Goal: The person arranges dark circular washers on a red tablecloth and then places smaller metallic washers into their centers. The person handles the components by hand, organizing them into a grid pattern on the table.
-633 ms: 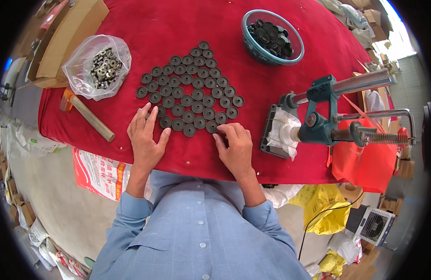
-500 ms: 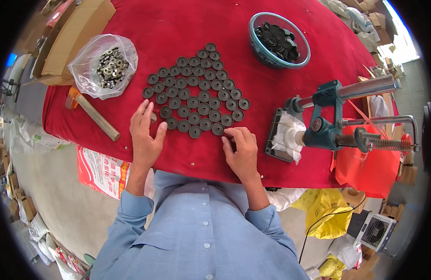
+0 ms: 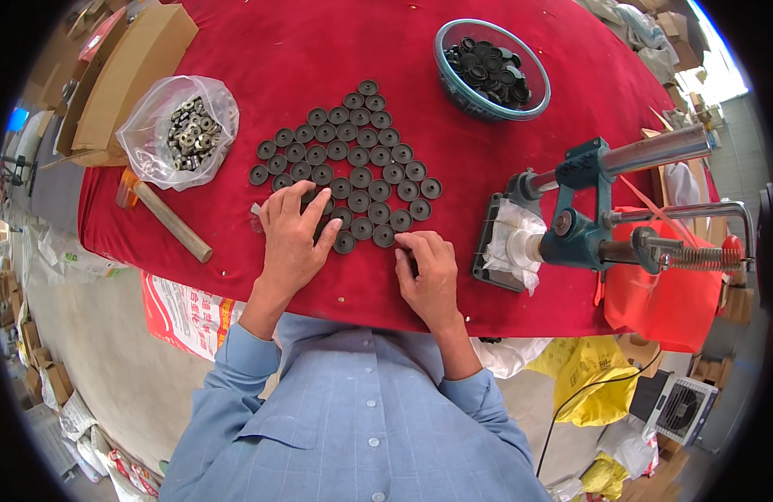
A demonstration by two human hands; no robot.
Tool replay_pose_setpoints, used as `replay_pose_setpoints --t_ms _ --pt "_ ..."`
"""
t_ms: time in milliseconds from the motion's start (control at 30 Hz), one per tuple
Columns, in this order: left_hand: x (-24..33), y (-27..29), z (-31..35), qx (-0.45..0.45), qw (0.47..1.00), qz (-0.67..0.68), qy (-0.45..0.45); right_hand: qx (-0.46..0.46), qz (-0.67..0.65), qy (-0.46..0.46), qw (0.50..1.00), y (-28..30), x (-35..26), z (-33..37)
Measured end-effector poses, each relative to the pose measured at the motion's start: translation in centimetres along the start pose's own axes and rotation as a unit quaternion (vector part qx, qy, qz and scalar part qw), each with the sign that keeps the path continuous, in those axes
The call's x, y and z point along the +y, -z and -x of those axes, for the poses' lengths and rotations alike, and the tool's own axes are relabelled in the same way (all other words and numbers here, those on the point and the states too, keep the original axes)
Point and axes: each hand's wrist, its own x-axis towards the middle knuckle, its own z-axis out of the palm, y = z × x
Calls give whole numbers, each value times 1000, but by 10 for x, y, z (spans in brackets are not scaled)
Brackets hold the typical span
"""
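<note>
Dark grey round discs (image 3: 360, 177), each with a rim and a small raised centre, lie in a tight, roughly triangular group on the red cloth (image 3: 236, 276). My left hand (image 3: 296, 243) is over the group's near left edge, fingers spread, fingertips on or just above the discs; it covers some of them. At the near right corner of the group is my right hand (image 3: 430, 274), its fingers curled and the index fingertip close to the nearest disc. A dark patch shows between thumb and fingers, but whether it is a held part or shadow I cannot make out.
A clear bag of metal parts (image 3: 223, 105), a hammer (image 3: 173, 222) and a cardboard box (image 3: 135, 79) are at left. A clear tub (image 3: 543, 105) holds black round pieces at the far right. A green hand press (image 3: 570, 222) stands right, beside a red bag (image 3: 662, 293).
My left hand has moved right and onto the discs from beside them. My right hand has stayed nearly in place. The view has shifted slightly.
</note>
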Motion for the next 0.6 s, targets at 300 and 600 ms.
replay_pose_setpoints --t_ms 300,600 --pt "5 -5 -2 -11 999 -31 12 -1 -7 0 1000 1 0 -1" --pt "-2 9 -1 58 997 29 48 1 -13 2 1000 1 2 0"
